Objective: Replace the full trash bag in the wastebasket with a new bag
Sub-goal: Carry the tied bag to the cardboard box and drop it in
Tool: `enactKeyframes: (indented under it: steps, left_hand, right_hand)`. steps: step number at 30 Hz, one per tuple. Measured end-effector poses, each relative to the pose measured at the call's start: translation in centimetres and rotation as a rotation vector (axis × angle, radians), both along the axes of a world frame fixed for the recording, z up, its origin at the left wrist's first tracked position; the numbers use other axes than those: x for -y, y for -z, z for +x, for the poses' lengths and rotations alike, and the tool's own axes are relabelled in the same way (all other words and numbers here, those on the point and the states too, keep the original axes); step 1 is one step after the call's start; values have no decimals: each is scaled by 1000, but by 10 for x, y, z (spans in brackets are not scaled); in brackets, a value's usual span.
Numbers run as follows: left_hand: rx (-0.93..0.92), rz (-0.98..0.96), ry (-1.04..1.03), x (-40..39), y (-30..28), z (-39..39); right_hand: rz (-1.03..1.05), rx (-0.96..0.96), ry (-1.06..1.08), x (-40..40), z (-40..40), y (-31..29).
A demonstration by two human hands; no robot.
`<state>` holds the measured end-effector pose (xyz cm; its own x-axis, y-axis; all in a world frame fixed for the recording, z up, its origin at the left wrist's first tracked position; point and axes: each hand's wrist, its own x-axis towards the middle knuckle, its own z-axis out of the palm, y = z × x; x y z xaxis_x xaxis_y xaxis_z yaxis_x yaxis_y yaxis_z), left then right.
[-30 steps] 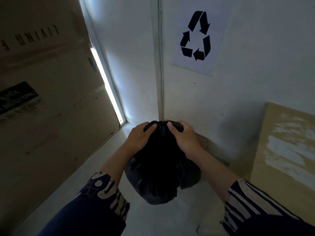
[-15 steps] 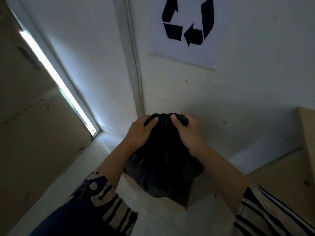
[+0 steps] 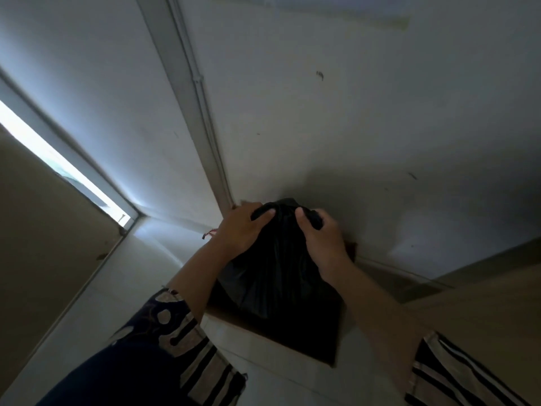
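Full black plastic trash bag point(image 3: 278, 276) gathered at its top, left hand point(image 3: 240, 230) and right hand point(image 3: 322, 238) both clenched around the neck — bag over the brown cardboard box point(image 3: 272, 332) in the wall corner, open floor point(image 3: 96, 303) left.

A pale floor point(image 3: 140, 273) runs toward the wall corner at 12 o'clock. On it stands a cardboard box point(image 3: 263, 341) — open-topped, against the wall — holding a black bag point(image 3: 278, 282). Something small and red point(image 3: 208, 233) lies at 10 o'clock of the box.

A plain indoor room corner: white walls point(image 3: 380, 127), a cable conduit point(image 3: 187, 83), cardboard box point(image 3: 292, 344).
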<state>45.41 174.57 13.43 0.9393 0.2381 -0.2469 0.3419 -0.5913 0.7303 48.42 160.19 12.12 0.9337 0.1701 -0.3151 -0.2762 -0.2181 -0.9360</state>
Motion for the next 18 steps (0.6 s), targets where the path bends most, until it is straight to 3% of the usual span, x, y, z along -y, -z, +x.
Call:
enactKeyframes:
  steps: [11,18]
  left_hand:
    - [-256,-114,-119,11,142,-18]
    - [-245,-162,-126,22,132,-20]
  right_hand:
    - [-176,-321,-114,4,-5,124]
    - [-221,-320,-152,10,-10,117]
